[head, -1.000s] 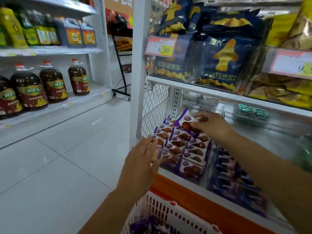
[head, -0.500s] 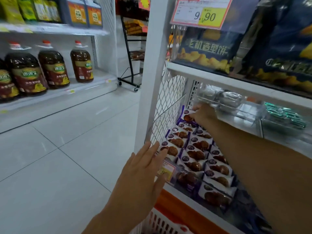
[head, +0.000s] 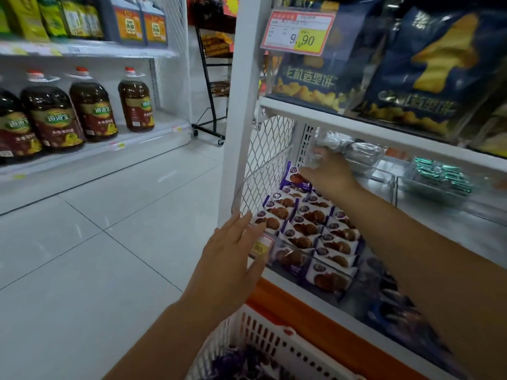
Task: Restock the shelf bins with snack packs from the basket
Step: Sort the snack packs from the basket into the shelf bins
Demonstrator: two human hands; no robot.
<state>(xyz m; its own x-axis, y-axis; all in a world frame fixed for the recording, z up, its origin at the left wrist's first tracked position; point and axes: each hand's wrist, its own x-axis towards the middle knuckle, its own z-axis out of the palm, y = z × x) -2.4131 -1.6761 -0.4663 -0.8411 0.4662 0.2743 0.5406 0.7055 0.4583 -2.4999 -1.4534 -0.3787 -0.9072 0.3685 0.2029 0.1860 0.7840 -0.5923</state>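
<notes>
Rows of purple-and-white snack packs (head: pixel 310 231) fill a clear shelf bin (head: pixel 277 246) on the lower shelf. My right hand (head: pixel 333 175) reaches to the back of that bin. Its fingers touch the rearmost snack pack (head: pixel 295 179), which stands tilted against the back, and the thumb is lifted. My left hand (head: pixel 233 256) lies flat with straight fingers against the bin's front left corner, beside a small price tag (head: pixel 259 247). The white slotted basket (head: pixel 274 338) sits below at the bottom edge, with more purple packs (head: pixel 241 363) inside.
A white upright post (head: pixel 241 105) and mesh side panel (head: pixel 271 160) bound the bin on the left. The shelf above (head: pixel 356 124) carries blue chip bags. Clear bins with silver and green packs stand to the right. Oil bottles line the shelves across the tiled aisle.
My right hand carried a purple pack from above the rows to the back of the bin. The view moved closer and lower. My left hand rose to the bin's front corner.
</notes>
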